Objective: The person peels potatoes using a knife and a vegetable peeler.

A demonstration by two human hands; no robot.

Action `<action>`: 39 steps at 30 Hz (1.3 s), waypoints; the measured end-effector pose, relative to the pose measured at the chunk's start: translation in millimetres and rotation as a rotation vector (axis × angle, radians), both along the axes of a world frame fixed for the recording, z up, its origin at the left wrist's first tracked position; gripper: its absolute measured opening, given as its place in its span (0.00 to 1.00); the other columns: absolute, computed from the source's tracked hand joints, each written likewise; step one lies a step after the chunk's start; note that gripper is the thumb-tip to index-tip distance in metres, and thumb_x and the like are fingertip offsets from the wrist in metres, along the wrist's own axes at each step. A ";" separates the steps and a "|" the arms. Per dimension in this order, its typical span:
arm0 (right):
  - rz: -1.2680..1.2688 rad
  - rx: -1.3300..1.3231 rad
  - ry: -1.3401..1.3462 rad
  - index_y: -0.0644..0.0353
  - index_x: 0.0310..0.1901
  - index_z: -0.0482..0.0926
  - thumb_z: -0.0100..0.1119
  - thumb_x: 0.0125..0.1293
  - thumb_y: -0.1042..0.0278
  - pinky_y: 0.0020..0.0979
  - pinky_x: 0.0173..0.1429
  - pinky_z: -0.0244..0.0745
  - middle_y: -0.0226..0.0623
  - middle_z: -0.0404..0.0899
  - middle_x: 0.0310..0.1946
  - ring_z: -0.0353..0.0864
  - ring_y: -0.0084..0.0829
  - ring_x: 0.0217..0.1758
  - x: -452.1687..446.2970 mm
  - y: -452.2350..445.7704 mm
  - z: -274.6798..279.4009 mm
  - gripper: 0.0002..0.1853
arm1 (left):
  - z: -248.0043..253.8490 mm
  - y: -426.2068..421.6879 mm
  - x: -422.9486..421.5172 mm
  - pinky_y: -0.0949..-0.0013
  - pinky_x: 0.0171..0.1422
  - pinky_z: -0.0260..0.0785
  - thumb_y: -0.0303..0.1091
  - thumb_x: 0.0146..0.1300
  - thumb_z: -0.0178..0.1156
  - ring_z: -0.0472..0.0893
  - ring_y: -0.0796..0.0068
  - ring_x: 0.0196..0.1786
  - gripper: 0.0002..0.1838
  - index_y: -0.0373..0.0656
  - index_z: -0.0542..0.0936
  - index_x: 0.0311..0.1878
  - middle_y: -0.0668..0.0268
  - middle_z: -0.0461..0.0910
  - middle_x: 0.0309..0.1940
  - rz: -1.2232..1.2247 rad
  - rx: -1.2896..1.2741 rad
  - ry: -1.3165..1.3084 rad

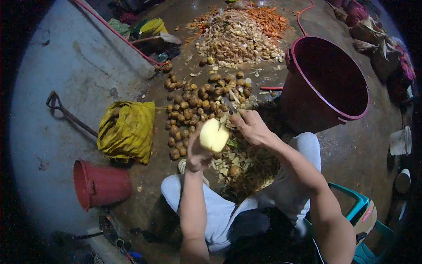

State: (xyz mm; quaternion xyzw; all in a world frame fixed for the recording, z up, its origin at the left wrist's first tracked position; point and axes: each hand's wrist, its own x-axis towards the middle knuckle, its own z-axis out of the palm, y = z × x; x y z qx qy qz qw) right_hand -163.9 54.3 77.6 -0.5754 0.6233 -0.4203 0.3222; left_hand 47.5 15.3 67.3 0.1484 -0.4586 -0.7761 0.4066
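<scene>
My left hand point(198, 152) holds a peeled, pale yellow potato point(214, 135) with a dark cleft in its upper right side. Just to its right, my right hand point(252, 127) is closed around a knife point(229, 105), whose blade points up and to the left. The blade is apart from the potato. Beyond my hands, unpeeled brown potatoes point(191, 103) lie in a pile on the floor. Peelings point(246, 165) are heaped below my hands, between my legs, with one brown potato point(235, 170) among them.
A large dark red tub point(325, 83) stands at the right. Peeled pieces point(239, 37) and orange peelings point(268, 20) are heaped farther off. On the left are a yellow sack point(126, 131), a red bucket point(103, 184) and a long handle point(72, 116). Sacks point(373, 33) line the right wall.
</scene>
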 end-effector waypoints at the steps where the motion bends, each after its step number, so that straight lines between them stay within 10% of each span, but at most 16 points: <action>1: 0.001 0.022 0.016 0.71 0.29 0.76 0.51 0.63 0.32 0.45 0.31 0.69 0.52 0.69 0.14 0.75 0.48 0.20 -1.1 0.1 -0.5 0.37 | -2.4 0.4 0.0 0.54 0.68 0.67 0.33 0.37 0.71 0.74 0.52 0.62 0.50 0.32 0.62 0.68 0.51 0.70 0.63 0.051 0.058 0.027; 9: 0.163 -0.034 0.100 0.79 0.42 0.75 0.70 0.36 0.24 0.44 0.39 0.76 0.59 0.78 0.28 0.81 0.52 0.32 12.5 11.8 8.6 0.53 | -2.8 -2.8 1.8 0.59 0.70 0.63 0.29 0.37 0.63 0.73 0.59 0.64 0.47 0.31 0.62 0.68 0.55 0.70 0.61 0.000 -0.018 0.057; 14: 0.212 -0.148 0.211 0.73 0.40 0.74 0.74 0.33 0.27 0.39 0.30 0.70 0.49 0.71 0.16 0.76 0.43 0.21 9.1 9.9 0.3 0.49 | -31.7 -5.5 14.7 0.48 0.73 0.59 0.57 0.47 0.71 0.67 0.52 0.69 0.56 0.36 0.54 0.72 0.51 0.62 0.69 -0.198 0.123 0.224; 20: 0.217 -0.279 0.209 0.69 0.32 0.69 0.76 0.30 0.28 0.39 0.25 0.65 0.45 0.63 0.12 0.67 0.40 0.15 8.5 13.9 21.7 0.46 | -40.0 -4.9 20.8 0.47 0.71 0.61 0.53 0.48 0.71 0.68 0.51 0.68 0.54 0.35 0.55 0.72 0.50 0.63 0.68 -0.265 0.234 0.266; 39: 0.184 -0.377 0.552 0.54 0.21 0.74 0.55 0.50 0.20 0.39 0.19 0.68 0.37 0.72 0.10 0.75 0.45 0.14 19.1 25.4 4.0 0.36 | -18.0 -3.5 15.0 0.46 0.71 0.62 0.67 0.37 0.70 0.67 0.53 0.68 0.60 0.45 0.58 0.72 0.56 0.63 0.69 -0.014 0.122 -0.105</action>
